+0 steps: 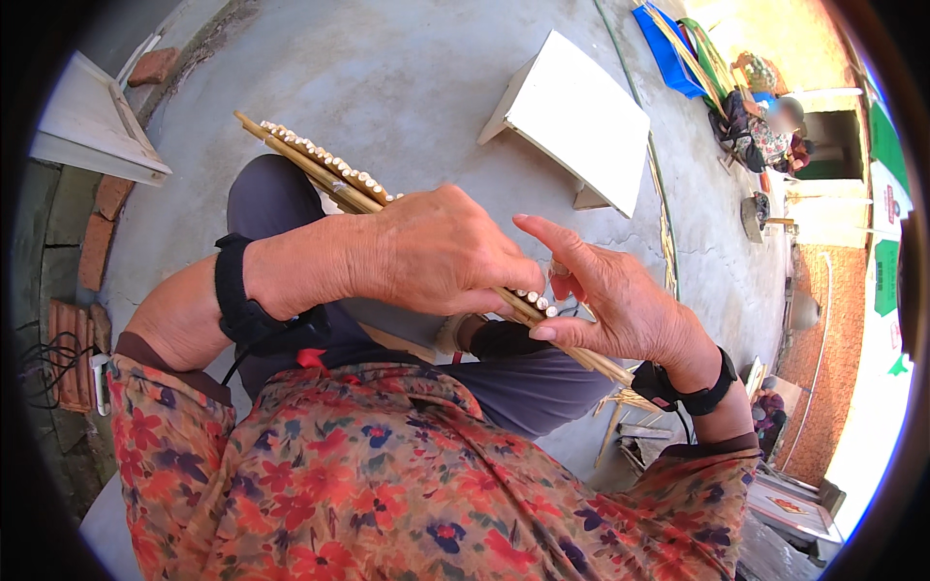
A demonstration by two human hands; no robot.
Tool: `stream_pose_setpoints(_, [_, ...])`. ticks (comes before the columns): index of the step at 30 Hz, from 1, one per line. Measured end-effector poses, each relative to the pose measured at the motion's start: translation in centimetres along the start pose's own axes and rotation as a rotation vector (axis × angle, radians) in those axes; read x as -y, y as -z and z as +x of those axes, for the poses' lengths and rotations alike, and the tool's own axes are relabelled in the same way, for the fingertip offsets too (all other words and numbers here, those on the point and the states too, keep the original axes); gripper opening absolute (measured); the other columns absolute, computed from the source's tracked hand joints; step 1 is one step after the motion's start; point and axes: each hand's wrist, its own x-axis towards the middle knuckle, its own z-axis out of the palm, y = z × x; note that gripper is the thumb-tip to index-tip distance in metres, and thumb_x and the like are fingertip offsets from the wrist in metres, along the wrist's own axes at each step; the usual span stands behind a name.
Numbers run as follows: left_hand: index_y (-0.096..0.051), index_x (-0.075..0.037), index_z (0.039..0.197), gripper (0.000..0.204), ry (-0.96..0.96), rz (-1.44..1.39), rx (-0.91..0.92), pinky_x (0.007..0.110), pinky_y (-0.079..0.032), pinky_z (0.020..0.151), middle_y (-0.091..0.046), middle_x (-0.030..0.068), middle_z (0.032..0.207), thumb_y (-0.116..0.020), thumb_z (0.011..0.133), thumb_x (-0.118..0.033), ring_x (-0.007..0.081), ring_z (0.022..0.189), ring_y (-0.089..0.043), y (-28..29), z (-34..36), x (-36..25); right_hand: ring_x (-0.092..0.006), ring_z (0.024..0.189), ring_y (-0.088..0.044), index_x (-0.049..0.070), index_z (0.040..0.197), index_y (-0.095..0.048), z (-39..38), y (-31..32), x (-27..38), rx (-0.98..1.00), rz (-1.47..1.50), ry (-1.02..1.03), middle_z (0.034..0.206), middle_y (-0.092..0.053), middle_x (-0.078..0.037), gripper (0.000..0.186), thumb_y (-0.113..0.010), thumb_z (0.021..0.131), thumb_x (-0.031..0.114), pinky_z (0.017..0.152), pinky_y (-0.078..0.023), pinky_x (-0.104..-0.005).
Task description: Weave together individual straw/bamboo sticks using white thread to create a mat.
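- Two bare hands work over the person's lap, both wrists wearing black bands with thin cables.
- At far left, a pale flat board (92,121) lies on the concrete floor (407,77), with reddish bricks (97,242) along the edge beside it.
- The left hand (436,254) comes in from the left, forearm crossing the body, back of the hand up and knuckles bent. Its grip is closed around a bundle of thin bamboo sticks (320,165), fingers curled over the top and the thumb hidden beneath.
- The bundle of thin bamboo sticks runs on a slant from upper left, above the grey-trousered knee, down through the left hand and on to the lower right under the other hand. Its cut pale ends show in a row at the upper left, and more show between the two hands.
- The right hand (610,300) rises from the lower right, palm turned toward the left hand, wrist bent. Its forefinger stretches out straight toward the left; the other fingers curl loosely under the sticks and touch them. This grip is half open, not clamped.
- Beyond the hands, a white angled board (581,116) stands on the floor.
- Farther right, another person (765,131) sits near blue trays (668,48) and long sticks.
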Motion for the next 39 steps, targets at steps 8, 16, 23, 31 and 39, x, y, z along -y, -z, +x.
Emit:
stream_pose_setpoints(8, [-0.060, -0.014, 0.093, 0.020, -0.005, -0.014, -0.043, 0.036, -0.047, 0.057, -0.061, 0.0035, 0.070, -0.066, 0.076, -0.023, 0.0248, 0.066, -0.061, 0.1, -0.4, 0.1, -0.0281, 0.071, -0.060, 0.009, 0.136, -0.033, -0.2, 0.5, -0.5, 0.066, 0.186, -0.032, 0.077, -0.057, -0.013, 0.068, -0.056, 0.085, 0.048, 0.063, -0.048, -0.0377])
stream_pose_setpoints(16, [-0.063, -0.014, 0.094, 0.022, -0.027, -0.034, -0.065, 0.035, -0.047, 0.058, -0.062, 0.0042, 0.072, -0.068, 0.074, -0.022, 0.0242, 0.068, -0.061, 0.1, -0.9, 0.2, -0.0322, 0.074, -0.060, 0.008, 0.118, -0.048, 0.8, -0.8, -1.4, -0.082, 0.111, 0.089, 0.084, -0.060, -0.014, 0.031, -0.054, 0.090, 0.018, 0.066, -0.048, -0.0389])
stream_pose_setpoints(23, [-0.064, -0.013, 0.095, 0.022, 0.001, -0.026, -0.039, 0.035, -0.047, 0.060, -0.063, 0.0039, 0.074, -0.068, 0.075, -0.021, 0.0233, 0.069, -0.061, 0.2, -1.0, 0.3, -0.0322, 0.074, -0.061, 0.008, 0.103, -0.054, 0.8, -1.0, -1.7, -0.069, 0.205, 0.080, 0.080, -0.061, -0.012, 0.016, -0.056, 0.089, 0.015, 0.063, -0.048, -0.0370])
stream_pose_setpoints(31, [-0.064, -0.013, 0.094, 0.020, 0.020, -0.007, -0.007, 0.035, -0.047, 0.061, -0.063, 0.0033, 0.075, -0.067, 0.076, -0.021, 0.0234, 0.070, -0.061, 0.5, -0.6, -0.1, -0.0304, 0.072, -0.061, 0.006, 0.094, -0.058, 0.8, -1.1, -2.0, -0.058, 0.226, 0.087, 0.077, -0.061, -0.012, 0.011, -0.055, 0.090, 0.016, 0.062, -0.048, -0.0356])
stream_pose_setpoints(39, [-0.064, -0.012, 0.094, 0.021, 0.031, 0.006, 0.006, 0.035, -0.048, 0.062, -0.065, 0.0033, 0.078, -0.067, 0.075, -0.021, 0.0235, 0.072, -0.062, 0.4, -0.8, -0.2, -0.0291, 0.067, -0.061, 0.005, 0.089, -0.059, 0.8, -1.3, -1.7, -0.118, 0.200, 0.123, 0.075, -0.061, -0.010, 0.009, -0.059, 0.087, 0.014, 0.059, -0.047, -0.0335])
